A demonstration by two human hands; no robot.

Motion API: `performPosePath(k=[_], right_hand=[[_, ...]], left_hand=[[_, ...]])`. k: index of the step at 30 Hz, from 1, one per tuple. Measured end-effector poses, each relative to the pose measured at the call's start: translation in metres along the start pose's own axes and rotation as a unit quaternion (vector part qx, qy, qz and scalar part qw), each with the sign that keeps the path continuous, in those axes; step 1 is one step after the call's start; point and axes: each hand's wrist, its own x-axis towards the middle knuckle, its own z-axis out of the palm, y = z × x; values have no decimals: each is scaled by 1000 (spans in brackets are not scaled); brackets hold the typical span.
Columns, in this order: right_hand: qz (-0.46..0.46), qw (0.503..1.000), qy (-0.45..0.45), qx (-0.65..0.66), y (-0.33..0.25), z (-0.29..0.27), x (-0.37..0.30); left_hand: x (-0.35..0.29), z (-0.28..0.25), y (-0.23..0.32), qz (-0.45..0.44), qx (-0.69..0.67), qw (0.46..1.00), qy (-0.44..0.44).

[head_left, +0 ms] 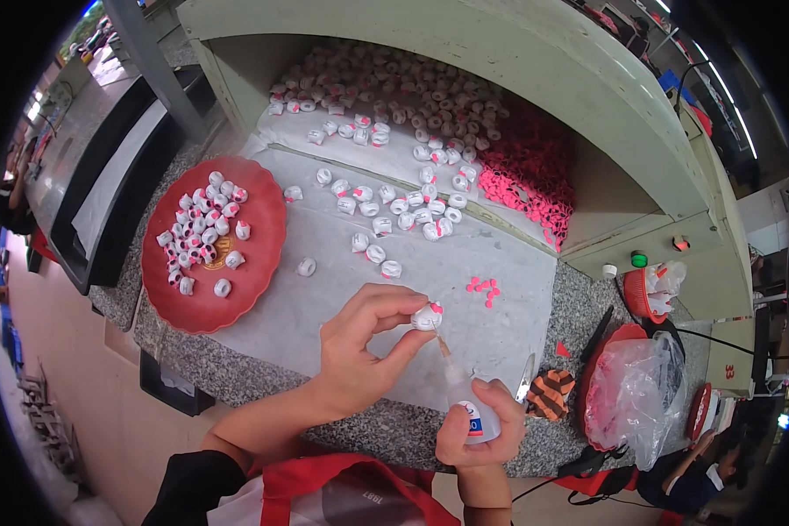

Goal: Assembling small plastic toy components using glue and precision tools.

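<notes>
Between its thumb and fingertips, my left hand (359,346) pinches a small white rounded piece (424,319) with a pink spot on top. My right hand (493,431) is wrapped round a translucent squeeze bottle (458,386) that has a thin pointed nozzle. The nozzle's tip meets the lower edge of the white piece; whether liquid comes out is too small to tell. Several tiny pink bits (489,286) lie on the white sheet (324,302) beyond the bottle. More white pieces (400,206) are scattered farther back on the sheet.
To the left, a scalloped red tray (159,279) holds many white pieces. An arched pale-green cabinet (517,44) shelters a heap of white pieces and a pile of pink parts (528,188). At right are a striped cloth (550,394) and a clear plastic bag (636,386) on another red tray.
</notes>
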Motion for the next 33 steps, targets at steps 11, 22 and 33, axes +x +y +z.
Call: performPosePath(k=[11,22,33], right_hand=[[-38,999,27,14,6,3,2],[-24,999,25,14,2,3,5],[-12,999,-21,25,-3,-1,8]], left_hand=[[0,1,1,-11,-2,1000,-2],[-1,2,0,-5,-1,1000,1],[0,1,-1,4,17,1000,-4]])
